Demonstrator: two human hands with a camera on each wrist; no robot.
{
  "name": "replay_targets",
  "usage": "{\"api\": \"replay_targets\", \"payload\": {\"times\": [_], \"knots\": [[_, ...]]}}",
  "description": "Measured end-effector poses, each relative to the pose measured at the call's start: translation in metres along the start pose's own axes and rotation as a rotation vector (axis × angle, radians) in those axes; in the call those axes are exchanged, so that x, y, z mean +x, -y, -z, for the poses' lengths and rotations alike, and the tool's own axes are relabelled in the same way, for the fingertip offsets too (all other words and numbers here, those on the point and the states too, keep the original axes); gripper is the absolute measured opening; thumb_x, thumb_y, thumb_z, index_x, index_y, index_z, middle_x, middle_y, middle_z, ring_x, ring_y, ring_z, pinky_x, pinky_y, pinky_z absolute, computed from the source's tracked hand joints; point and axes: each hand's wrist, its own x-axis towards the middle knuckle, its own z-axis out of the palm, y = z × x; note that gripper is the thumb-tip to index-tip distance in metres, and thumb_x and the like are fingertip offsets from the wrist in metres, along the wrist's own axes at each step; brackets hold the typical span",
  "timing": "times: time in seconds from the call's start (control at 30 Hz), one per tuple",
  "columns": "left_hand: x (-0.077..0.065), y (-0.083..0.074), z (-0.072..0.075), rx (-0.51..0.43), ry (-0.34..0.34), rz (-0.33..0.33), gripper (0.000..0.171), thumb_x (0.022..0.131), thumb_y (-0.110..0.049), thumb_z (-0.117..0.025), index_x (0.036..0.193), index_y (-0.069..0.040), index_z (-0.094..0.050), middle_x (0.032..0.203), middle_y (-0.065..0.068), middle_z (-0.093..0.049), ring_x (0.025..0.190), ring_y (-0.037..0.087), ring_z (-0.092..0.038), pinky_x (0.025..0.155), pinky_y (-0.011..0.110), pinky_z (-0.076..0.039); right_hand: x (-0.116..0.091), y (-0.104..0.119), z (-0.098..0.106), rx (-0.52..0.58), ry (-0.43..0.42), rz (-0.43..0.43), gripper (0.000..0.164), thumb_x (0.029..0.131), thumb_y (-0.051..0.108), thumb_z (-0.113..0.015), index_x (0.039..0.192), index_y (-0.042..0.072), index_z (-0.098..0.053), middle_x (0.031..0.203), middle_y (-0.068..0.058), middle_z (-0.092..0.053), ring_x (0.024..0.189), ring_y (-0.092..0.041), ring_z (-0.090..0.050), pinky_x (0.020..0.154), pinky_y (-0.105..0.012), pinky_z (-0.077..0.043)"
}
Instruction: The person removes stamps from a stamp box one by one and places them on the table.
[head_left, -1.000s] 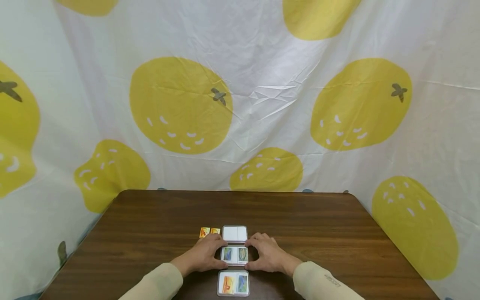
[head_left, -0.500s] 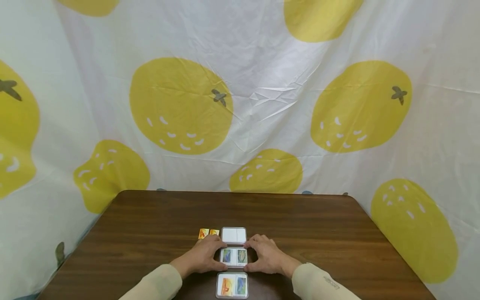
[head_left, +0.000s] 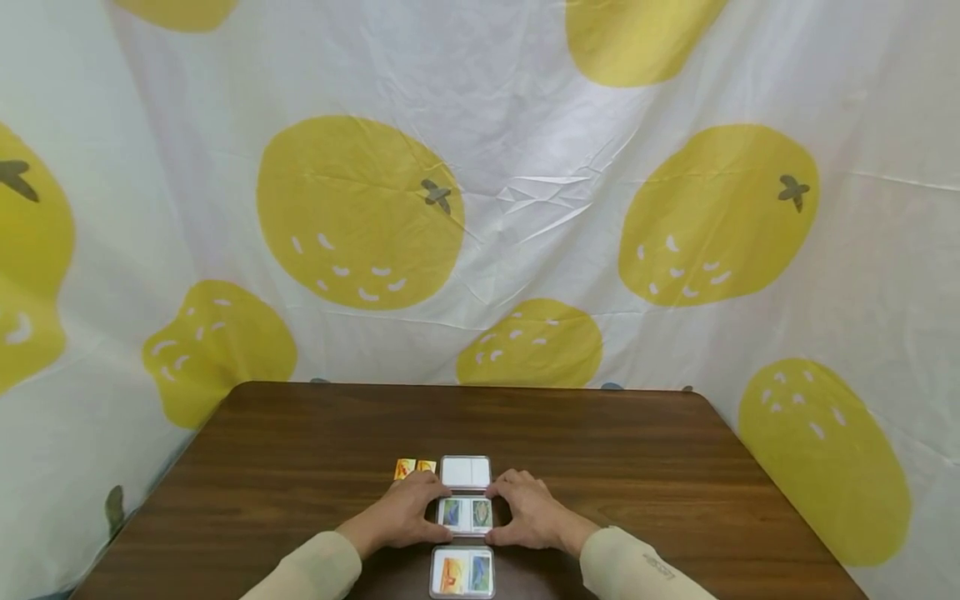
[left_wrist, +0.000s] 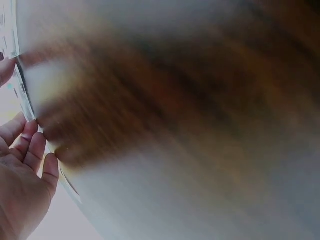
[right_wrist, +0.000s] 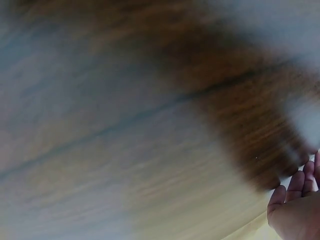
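Observation:
A flat clear case [head_left: 472,516] with two small blue and green stamp-like pictures lies on the table between the hands. The left hand [head_left: 405,512] grips its left side, thumb at the near corner and index finger at the far one. Opposite, the right hand [head_left: 534,512] holds the right side the same way. In the left wrist view, the thumb and fingertips of the left hand [left_wrist: 22,175] meet the case's edge [left_wrist: 25,95]. Only the fingers and part of the palm of the right hand [right_wrist: 300,210] show in the right wrist view.
Just beyond stands a similar case [head_left: 457,472] with a blank white inside. Nearer the person lies another case [head_left: 462,573] with one orange and one blue picture. Two orange pictures [head_left: 405,467] lie behind the left hand. A fruit-print curtain [head_left: 525,250] hangs behind the brown table [head_left: 637,467].

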Motion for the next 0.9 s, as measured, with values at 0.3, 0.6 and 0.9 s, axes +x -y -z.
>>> {"api": "replay_targets", "payload": {"times": [0.3,0.6,0.9], "knots": [[-0.0023,0.0006,0.0,-0.039,0.008,0.034,0.055,0.076,-0.038,-0.083,0.115,-0.004,-0.065,0.118,0.01,-0.06,0.116,0.032,-0.052,0.097,0.054,-0.038,0.0013,0.0017,-0.0036,0.012,-0.004,-0.003,0.056,0.076,0.045,-0.079,0.12,0.013,-0.065,0.121,-0.001,-0.055,0.114,-0.023,-0.048,0.096,-0.049,-0.038],[0.0009,0.003,-0.0013,-0.07,0.015,0.048,0.055,0.075,-0.04,-0.084,0.114,-0.005,-0.065,0.115,0.007,-0.06,0.114,0.029,-0.052,0.096,0.053,-0.038,0.0021,-0.0011,-0.0029,0.019,-0.017,0.003,0.056,0.075,0.044,-0.079,0.119,0.011,-0.065,0.119,-0.001,-0.056,0.114,-0.024,-0.048,0.096,-0.05,-0.038],[0.0032,0.0049,-0.0024,-0.077,0.007,0.038,0.055,0.074,-0.04,-0.085,0.112,-0.006,-0.065,0.112,0.003,-0.059,0.108,0.023,-0.054,0.095,0.048,-0.04,0.0031,-0.0025,-0.0017,0.02,-0.012,0.0,0.056,0.074,0.044,-0.079,0.117,0.012,-0.064,0.118,-0.001,-0.056,0.112,-0.024,-0.049,0.095,-0.049,-0.038]]}}
